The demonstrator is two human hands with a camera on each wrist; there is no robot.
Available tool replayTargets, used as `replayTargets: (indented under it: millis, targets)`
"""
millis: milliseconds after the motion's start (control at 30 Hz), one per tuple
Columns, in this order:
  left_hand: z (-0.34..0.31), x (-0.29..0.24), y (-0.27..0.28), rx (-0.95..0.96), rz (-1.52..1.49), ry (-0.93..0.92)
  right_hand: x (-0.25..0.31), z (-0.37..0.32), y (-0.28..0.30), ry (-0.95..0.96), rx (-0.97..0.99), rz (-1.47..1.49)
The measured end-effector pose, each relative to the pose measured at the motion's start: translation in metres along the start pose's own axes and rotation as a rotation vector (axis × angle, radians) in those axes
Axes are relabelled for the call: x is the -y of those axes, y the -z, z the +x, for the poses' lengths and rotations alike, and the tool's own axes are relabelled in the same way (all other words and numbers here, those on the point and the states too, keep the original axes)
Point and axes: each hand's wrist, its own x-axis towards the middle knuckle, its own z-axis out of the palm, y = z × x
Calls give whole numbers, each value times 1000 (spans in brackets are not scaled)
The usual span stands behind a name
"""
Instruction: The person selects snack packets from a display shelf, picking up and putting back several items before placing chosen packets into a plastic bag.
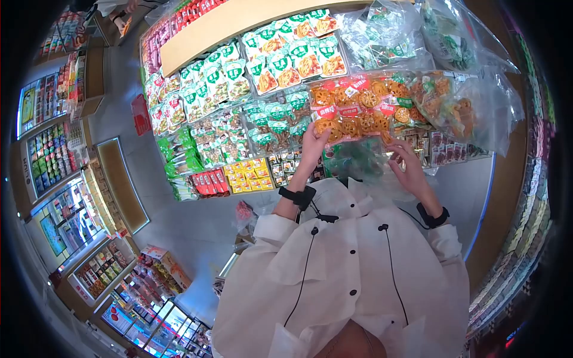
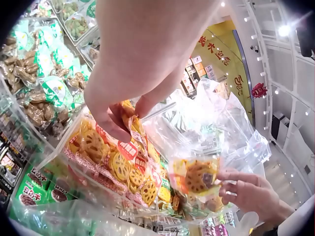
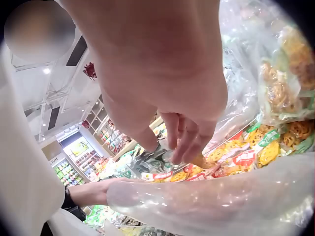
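Note:
My left hand (image 1: pixel 311 148) reaches into the bin of lotus root snack packets (image 1: pixel 358 98). Its thumb and fingers pinch the edge of one packet (image 2: pixel 134 129) among the row. Over the bin's right part, my right hand (image 2: pixel 256 194) holds up a single clear packet (image 2: pixel 197 178) of lotus root slices between thumb and fingers. In the right wrist view the right hand (image 3: pixel 162 93) covers most of that packet. Other lotus root packets (image 2: pixel 120 167) stand close together below my left hand, with red and white labels.
Large clear plastic bags (image 1: pixel 477 107) lie over the bins on the right. Green-labelled packets (image 1: pixel 295 56) fill bins behind, brown snack packets (image 1: pixel 277 122) those on the left. Yellow boxes (image 1: pixel 248 175) line the front. A plastic bag (image 1: pixel 355 158) hangs at the near edge.

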Motion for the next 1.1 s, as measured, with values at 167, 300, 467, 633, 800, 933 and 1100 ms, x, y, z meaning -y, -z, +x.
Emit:
replayTargets:
  millis: [167, 300, 467, 633, 800, 933, 1100]
  targets:
    - [21, -16, 2, 55, 78, 67, -12, 3, -2, -44, -33, -106]
    - [13, -44, 0, 195, -206, 235, -7, 16, -19, -64, -37, 10]
    - [3, -25, 5, 404, -550, 637, 13, 39, -40, 44, 73, -12]
    - [-1, 1, 10, 325, -613, 555, 25, 59, -59, 263, 332, -250]
    - [13, -20, 20, 338, -562, 611, 20, 80, -62, 148, 268, -13]
    - [20, -27, 30, 306, -498, 595, -18, 125, -39, 34, -206, -408]
    - [25, -24, 30, 237, -306, 523, -28, 153, -40, -18, -221, -691]
